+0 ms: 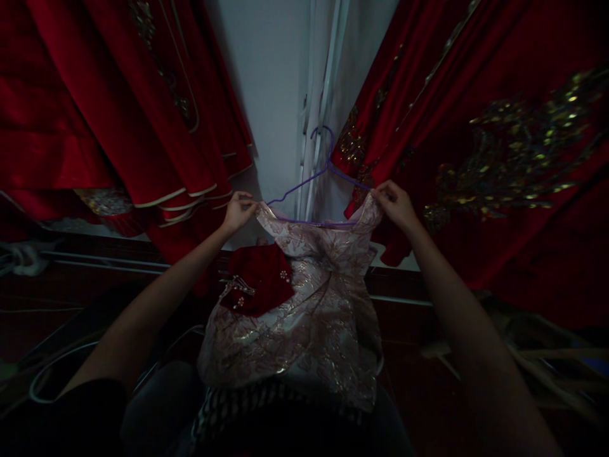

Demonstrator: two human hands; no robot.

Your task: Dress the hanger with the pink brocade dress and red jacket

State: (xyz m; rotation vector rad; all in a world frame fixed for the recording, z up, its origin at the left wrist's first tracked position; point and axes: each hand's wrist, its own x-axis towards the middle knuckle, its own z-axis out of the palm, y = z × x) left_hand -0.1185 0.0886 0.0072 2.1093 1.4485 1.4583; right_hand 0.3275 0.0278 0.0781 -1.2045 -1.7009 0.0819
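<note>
A pale pink brocade dress (314, 298) with gold thread hangs on a purple wire hanger (320, 178) held up in front of me. My left hand (238, 209) is closed in a pinch on the dress's left shoulder at the hanger's end. My right hand (394, 202) is closed on the right shoulder at the hanger's other end. A dark red velvet piece (261, 279) with pearl-like trim lies against the dress's front, lower left. The dress's hem falls onto my lap.
Red embroidered garments hang on both sides, left (109, 108) and right (499, 146), the right ones with gold beading. A white wall with white vertical strips (318, 95) lies between them. Cables (52, 374) run over the dark floor at left.
</note>
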